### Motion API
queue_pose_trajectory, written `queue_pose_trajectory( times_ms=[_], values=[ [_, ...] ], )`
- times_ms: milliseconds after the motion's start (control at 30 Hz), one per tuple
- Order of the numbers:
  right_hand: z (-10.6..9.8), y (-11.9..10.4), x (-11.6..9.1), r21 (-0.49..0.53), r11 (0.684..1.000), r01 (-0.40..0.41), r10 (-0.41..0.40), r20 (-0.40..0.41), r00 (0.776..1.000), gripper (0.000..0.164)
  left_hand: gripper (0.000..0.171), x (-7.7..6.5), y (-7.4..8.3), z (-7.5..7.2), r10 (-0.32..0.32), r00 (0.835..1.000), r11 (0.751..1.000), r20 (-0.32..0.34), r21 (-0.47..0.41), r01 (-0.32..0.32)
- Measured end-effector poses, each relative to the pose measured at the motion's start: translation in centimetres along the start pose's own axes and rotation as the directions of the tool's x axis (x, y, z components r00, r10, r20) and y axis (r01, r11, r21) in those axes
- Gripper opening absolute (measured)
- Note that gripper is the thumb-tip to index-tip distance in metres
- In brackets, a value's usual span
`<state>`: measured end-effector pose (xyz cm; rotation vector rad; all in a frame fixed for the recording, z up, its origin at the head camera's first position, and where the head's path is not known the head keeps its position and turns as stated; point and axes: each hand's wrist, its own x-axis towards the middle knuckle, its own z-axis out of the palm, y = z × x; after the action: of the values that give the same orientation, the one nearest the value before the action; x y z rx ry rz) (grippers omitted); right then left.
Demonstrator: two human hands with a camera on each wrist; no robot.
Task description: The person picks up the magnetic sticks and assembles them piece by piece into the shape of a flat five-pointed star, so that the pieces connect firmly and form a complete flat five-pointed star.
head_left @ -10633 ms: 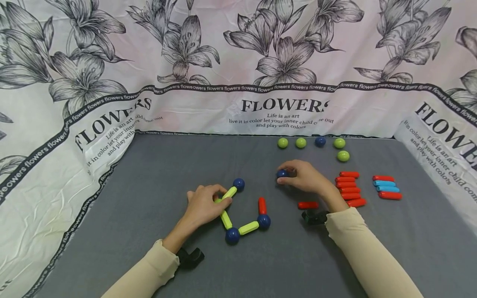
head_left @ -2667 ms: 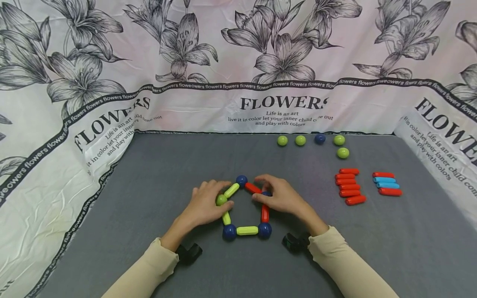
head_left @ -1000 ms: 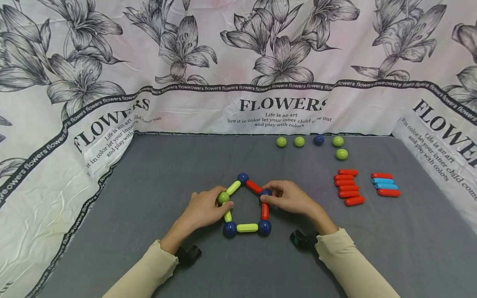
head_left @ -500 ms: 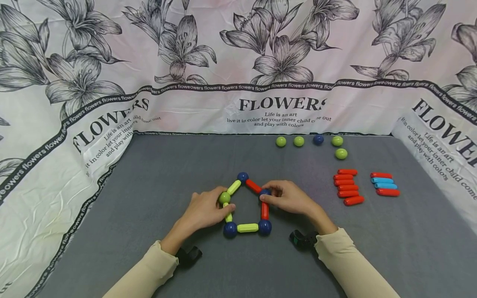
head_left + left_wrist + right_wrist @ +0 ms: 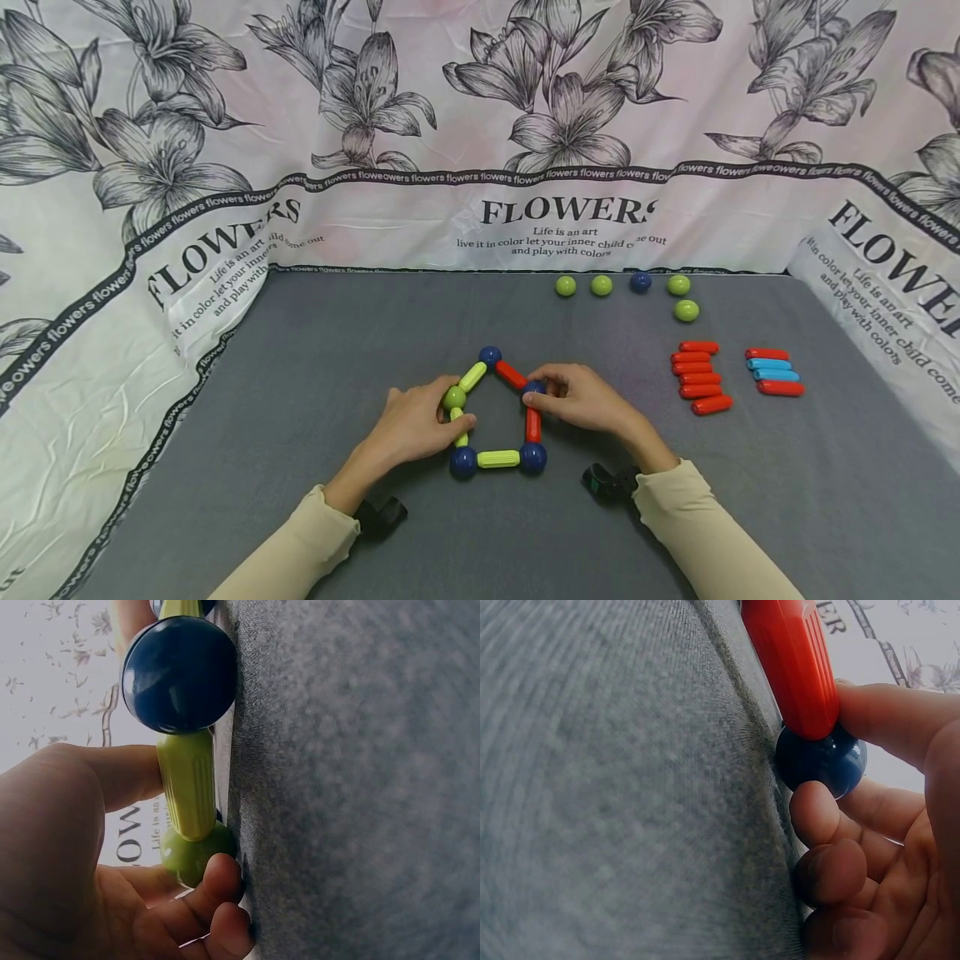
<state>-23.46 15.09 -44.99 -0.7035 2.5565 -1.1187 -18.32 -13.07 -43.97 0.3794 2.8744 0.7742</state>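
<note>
On the grey surface (image 5: 360,333), near the middle, a five-sided ring (image 5: 502,459) of sticks and balls, joined end to end. Held at the ring's left corner by the left hand (image 5: 416,421): a green ball (image 5: 454,398), touched by curled fingers, plus a thumb on the lower left stick (image 5: 187,787), yellow-green and ribbed. Pinched at the right corner by the right hand (image 5: 588,402): a blue ball (image 5: 821,759), between curled fingers and a thumb at the end of the lower red stick (image 5: 795,671). At the peak, between both hands, the top blue ball (image 5: 490,357), linked to the green ball by the upper left stick (image 5: 472,377), also yellow-green, and to the pinched ball by the upper red stick (image 5: 511,375). Along the near side, the bottom stick (image 5: 491,459), between the lower left blue ball (image 5: 463,462) and the lower right blue ball (image 5: 533,457). Well apart, toward the far edge, four loose green balls (image 5: 602,285) and one loose blue ball (image 5: 641,282). Beyond the right hand, a column of red sticks (image 5: 701,390); farther right, two light-blue sticks (image 5: 776,375) between two more red ones. Behind, a white cloth (image 5: 390,221) printed with flowers and lettering.
</note>
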Motion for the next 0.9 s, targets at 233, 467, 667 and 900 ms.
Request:
queue_pose_trajectory(
  times_ms=[233,467,667,900],
  values=[
    [0.04,0.00,-0.04,0.001,1.000,0.006,-0.006,-0.003,1.000,0.032,0.062,0.02,0.03,-0.03,-0.003,1.000,1.000,0.005,0.000,0.003],
    [0.04,0.02,-0.10,0.001,1.000,0.013,-0.013,-0.008,1.000,0.032,0.061,0.07,-0.01,0.01,0.004,1.000,1.000,0.000,-0.004,-0.004],
    [0.07,0.17,-0.17,0.002,1.000,0.009,-0.009,-0.006,1.000,0.035,0.060,0.13,-0.07,0.03,-0.004,1.000,1.000,-0.007,-0.021,0.003],
    [0.12,0.06,-0.21,0.012,1.000,0.006,-0.006,-0.005,1.000,0.036,0.058,0.12,-0.25,-0.08,-0.007,1.000,1.000,0.001,-0.029,0.007]
  ],
)
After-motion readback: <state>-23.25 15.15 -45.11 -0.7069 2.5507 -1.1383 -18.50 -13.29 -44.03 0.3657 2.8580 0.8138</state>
